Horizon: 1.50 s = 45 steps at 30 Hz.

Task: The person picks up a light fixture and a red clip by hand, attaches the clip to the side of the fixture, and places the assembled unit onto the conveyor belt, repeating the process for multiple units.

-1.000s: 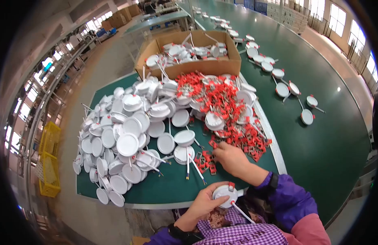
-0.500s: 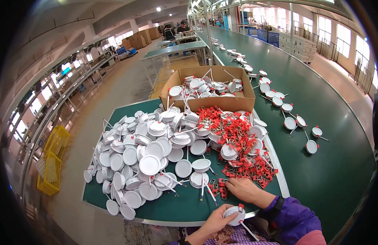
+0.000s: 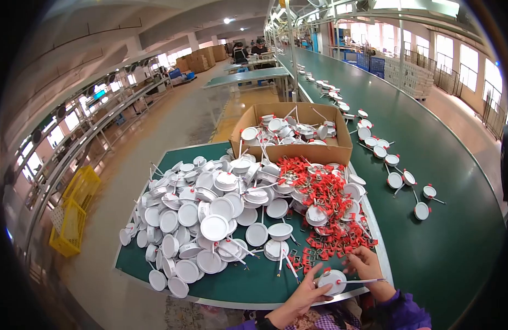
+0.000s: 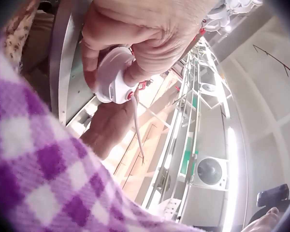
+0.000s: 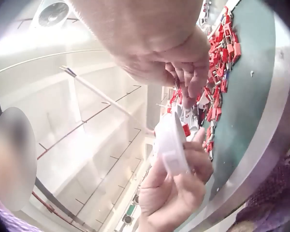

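Observation:
My left hand (image 3: pixel 304 296) grips a round white lamp (image 3: pixel 332 281) by its rim at the table's front edge, its white cable pointing right. A red clip shows on the lamp's upper edge. In the left wrist view the fingers and thumb curl round the lamp (image 4: pixel 113 77). Just right of and above the lamp is my right hand (image 3: pixel 369 269), fingers bent together; the right wrist view shows something small and dark at the fingertips (image 5: pixel 186 94), too unclear to name. Red clips (image 3: pixel 320 203) lie in a heap beyond the hands, beside a large pile of white lamps (image 3: pixel 210 220).
A cardboard box (image 3: pixel 298 152) of lamps stands at the table's back. On the right runs a green conveyor (image 3: pixel 451 181) with a line of lamps on it. Yellow crates (image 3: pixel 70 225) sit on the floor at left, and people sit far behind.
My right hand has come away from the loose red clips, moving right and back beside the lamp. The lamp has turned in my left hand, its cable swinging from down-right to right. The head view has tilted up.

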Each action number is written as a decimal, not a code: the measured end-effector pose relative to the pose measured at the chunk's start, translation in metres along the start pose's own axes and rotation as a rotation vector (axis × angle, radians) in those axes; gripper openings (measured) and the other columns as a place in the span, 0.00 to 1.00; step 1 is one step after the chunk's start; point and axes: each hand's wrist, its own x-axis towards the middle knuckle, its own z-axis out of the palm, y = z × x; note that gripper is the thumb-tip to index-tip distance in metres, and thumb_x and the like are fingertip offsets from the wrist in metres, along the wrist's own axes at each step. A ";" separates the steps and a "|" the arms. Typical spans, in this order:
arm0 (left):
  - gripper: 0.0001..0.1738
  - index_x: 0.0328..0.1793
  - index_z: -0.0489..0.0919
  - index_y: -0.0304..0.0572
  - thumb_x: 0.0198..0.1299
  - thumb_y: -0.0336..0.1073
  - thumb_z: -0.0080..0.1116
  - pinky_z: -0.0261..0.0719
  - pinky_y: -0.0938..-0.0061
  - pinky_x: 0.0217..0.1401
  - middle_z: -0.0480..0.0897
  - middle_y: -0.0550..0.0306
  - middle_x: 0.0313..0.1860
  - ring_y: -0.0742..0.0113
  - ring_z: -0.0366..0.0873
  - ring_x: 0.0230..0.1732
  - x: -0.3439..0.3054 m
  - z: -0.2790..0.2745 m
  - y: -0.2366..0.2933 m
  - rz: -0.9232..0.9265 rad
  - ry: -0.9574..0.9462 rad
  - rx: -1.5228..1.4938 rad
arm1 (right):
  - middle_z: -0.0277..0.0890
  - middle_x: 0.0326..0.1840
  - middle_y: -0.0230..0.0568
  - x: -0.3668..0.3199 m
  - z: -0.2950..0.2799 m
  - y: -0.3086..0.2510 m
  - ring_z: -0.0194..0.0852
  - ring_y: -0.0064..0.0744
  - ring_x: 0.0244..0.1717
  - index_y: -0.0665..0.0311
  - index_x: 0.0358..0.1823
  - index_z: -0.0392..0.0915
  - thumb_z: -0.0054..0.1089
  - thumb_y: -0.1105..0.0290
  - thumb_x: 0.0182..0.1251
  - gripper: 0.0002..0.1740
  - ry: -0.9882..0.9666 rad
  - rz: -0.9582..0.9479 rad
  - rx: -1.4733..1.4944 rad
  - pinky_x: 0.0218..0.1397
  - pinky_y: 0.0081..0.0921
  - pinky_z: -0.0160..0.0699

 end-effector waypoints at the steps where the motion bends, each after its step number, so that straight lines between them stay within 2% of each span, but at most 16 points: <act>1: 0.37 0.72 0.51 0.49 0.60 0.30 0.58 0.82 0.68 0.47 0.69 0.48 0.58 0.59 0.75 0.53 0.001 0.003 0.003 0.015 -0.026 -0.008 | 0.79 0.31 0.43 -0.003 0.002 0.003 0.78 0.25 0.24 0.66 0.39 0.69 0.50 0.71 0.67 0.05 0.061 0.030 0.047 0.26 0.18 0.73; 5: 0.35 0.69 0.54 0.48 0.59 0.29 0.59 0.81 0.74 0.44 0.73 0.51 0.54 0.65 0.76 0.50 0.014 0.000 -0.009 0.066 -0.081 -0.054 | 0.79 0.31 0.42 -0.013 0.021 0.016 0.75 0.24 0.27 0.62 0.36 0.69 0.50 0.71 0.67 0.04 0.231 0.056 0.456 0.31 0.19 0.75; 8: 0.34 0.67 0.55 0.45 0.58 0.29 0.60 0.78 0.74 0.47 0.75 0.52 0.51 0.67 0.75 0.51 0.023 -0.006 -0.022 0.079 -0.121 0.130 | 0.78 0.32 0.42 -0.011 0.034 0.018 0.75 0.24 0.26 0.62 0.36 0.69 0.50 0.70 0.68 0.04 0.296 -0.035 0.511 0.31 0.19 0.74; 10: 0.31 0.62 0.60 0.42 0.55 0.29 0.64 0.76 0.80 0.44 0.76 0.54 0.48 0.72 0.75 0.47 0.024 -0.005 -0.025 0.125 -0.081 0.140 | 0.78 0.33 0.43 -0.008 0.034 0.012 0.75 0.25 0.26 0.64 0.36 0.68 0.50 0.70 0.68 0.05 0.299 -0.042 0.501 0.31 0.19 0.73; 12: 0.27 0.57 0.65 0.41 0.53 0.28 0.66 0.76 0.82 0.42 0.78 0.56 0.44 0.75 0.76 0.42 0.026 -0.008 -0.022 0.024 -0.023 0.406 | 0.78 0.33 0.43 -0.005 0.035 0.005 0.77 0.26 0.27 0.65 0.37 0.68 0.50 0.71 0.68 0.05 0.265 -0.121 0.422 0.30 0.19 0.72; 16: 0.22 0.52 0.69 0.40 0.52 0.27 0.66 0.76 0.84 0.38 0.79 0.59 0.39 0.77 0.77 0.39 0.020 0.000 -0.017 0.021 -0.203 0.288 | 0.78 0.30 0.41 -0.001 0.034 -0.008 0.78 0.27 0.25 0.68 0.39 0.70 0.51 0.72 0.68 0.05 0.250 -0.188 0.277 0.28 0.18 0.73; 20: 0.17 0.48 0.73 0.39 0.53 0.24 0.63 0.76 0.82 0.42 0.81 0.60 0.38 0.76 0.78 0.38 0.023 0.003 -0.020 0.103 0.011 0.246 | 0.77 0.28 0.37 0.005 0.010 -0.006 0.76 0.23 0.25 0.69 0.38 0.72 0.53 0.74 0.66 0.05 0.308 -0.231 0.142 0.29 0.18 0.74; 22: 0.15 0.47 0.72 0.41 0.54 0.26 0.63 0.73 0.84 0.32 0.80 0.61 0.36 0.77 0.77 0.33 0.024 0.003 -0.014 0.158 0.099 0.130 | 0.77 0.27 0.35 0.007 -0.005 0.001 0.75 0.21 0.25 0.69 0.39 0.73 0.55 0.74 0.64 0.06 0.277 -0.275 0.084 0.29 0.17 0.75; 23: 0.14 0.46 0.72 0.42 0.55 0.27 0.62 0.71 0.84 0.27 0.80 0.62 0.35 0.77 0.76 0.30 0.025 0.001 -0.011 0.149 0.083 0.056 | 0.76 0.28 0.35 0.002 -0.008 -0.006 0.74 0.20 0.25 0.69 0.39 0.73 0.56 0.75 0.63 0.06 0.252 -0.193 0.085 0.28 0.16 0.74; 30: 0.16 0.48 0.67 0.40 0.57 0.26 0.59 0.82 0.71 0.36 0.77 0.56 0.44 0.67 0.79 0.40 0.031 0.026 -0.001 0.128 0.156 -0.054 | 0.77 0.28 0.33 -0.008 -0.012 0.005 0.71 0.16 0.25 0.70 0.38 0.75 0.60 0.75 0.59 0.08 0.277 -0.148 0.033 0.27 0.14 0.70; 32: 0.16 0.51 0.66 0.39 0.58 0.25 0.56 0.83 0.68 0.39 0.77 0.51 0.47 0.62 0.80 0.42 0.034 0.029 -0.001 0.193 0.180 0.018 | 0.76 0.27 0.33 -0.014 -0.011 -0.003 0.70 0.14 0.25 0.70 0.35 0.76 0.61 0.75 0.59 0.06 0.284 -0.239 -0.231 0.27 0.15 0.70; 33: 0.17 0.53 0.66 0.37 0.58 0.24 0.56 0.83 0.67 0.40 0.77 0.50 0.48 0.61 0.80 0.44 0.035 0.027 -0.002 0.216 0.173 0.048 | 0.76 0.27 0.37 -0.017 -0.010 -0.008 0.74 0.22 0.24 0.69 0.34 0.76 0.61 0.75 0.57 0.06 0.297 -0.297 -0.344 0.27 0.20 0.71; 34: 0.17 0.53 0.66 0.37 0.58 0.24 0.56 0.83 0.67 0.40 0.77 0.50 0.48 0.61 0.80 0.44 0.036 0.027 -0.002 0.204 0.178 0.051 | 0.76 0.27 0.37 -0.019 -0.010 -0.007 0.74 0.22 0.24 0.69 0.34 0.76 0.61 0.75 0.57 0.06 0.300 -0.285 -0.339 0.27 0.20 0.71; 36: 0.19 0.54 0.66 0.36 0.58 0.23 0.55 0.83 0.65 0.43 0.76 0.49 0.50 0.60 0.79 0.47 0.036 0.028 -0.002 0.286 0.182 0.115 | 0.75 0.28 0.39 -0.022 -0.010 -0.005 0.75 0.28 0.24 0.68 0.37 0.77 0.63 0.76 0.54 0.08 0.303 -0.502 -0.619 0.26 0.22 0.71; 37: 0.19 0.54 0.66 0.36 0.58 0.22 0.56 0.83 0.64 0.46 0.76 0.48 0.50 0.60 0.79 0.48 0.037 0.027 -0.004 0.315 0.190 0.103 | 0.75 0.28 0.44 -0.025 -0.008 -0.007 0.76 0.38 0.26 0.67 0.36 0.77 0.63 0.76 0.54 0.08 0.284 -0.503 -0.660 0.27 0.26 0.72; 45: 0.18 0.53 0.70 0.32 0.56 0.20 0.58 0.76 0.75 0.52 0.77 0.54 0.48 0.70 0.77 0.48 0.035 0.026 -0.006 0.429 0.198 0.110 | 0.73 0.27 0.45 -0.034 0.010 -0.004 0.75 0.44 0.27 0.66 0.37 0.74 0.61 0.75 0.56 0.08 0.259 -0.499 -0.591 0.28 0.32 0.74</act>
